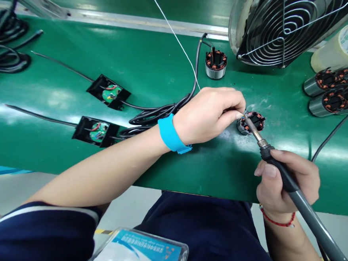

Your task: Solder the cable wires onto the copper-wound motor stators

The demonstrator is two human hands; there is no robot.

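My right hand (289,182) is wrapped round the dark handle of a soldering iron (295,190), whose metal tip reaches up and left to a motor stator (252,123). At that stator's top edge, the thumb and forefinger of my left hand (212,113) are pinched together, close to the iron's tip. A thin silvery strand of solder wire (177,39) comes down from above and passes into my left hand. What lies right between the fingertips is small and partly hidden. The stator has copper windings and a silver outer ring, and sits on the green bench.
Another stator (216,65) with a black cable stands behind. Two open black boxes with circuit boards (109,94) lie left, beside coiled cables (154,115). A caged fan (285,33) is at the back right, near a tape roll (343,47) and several stators (332,102).
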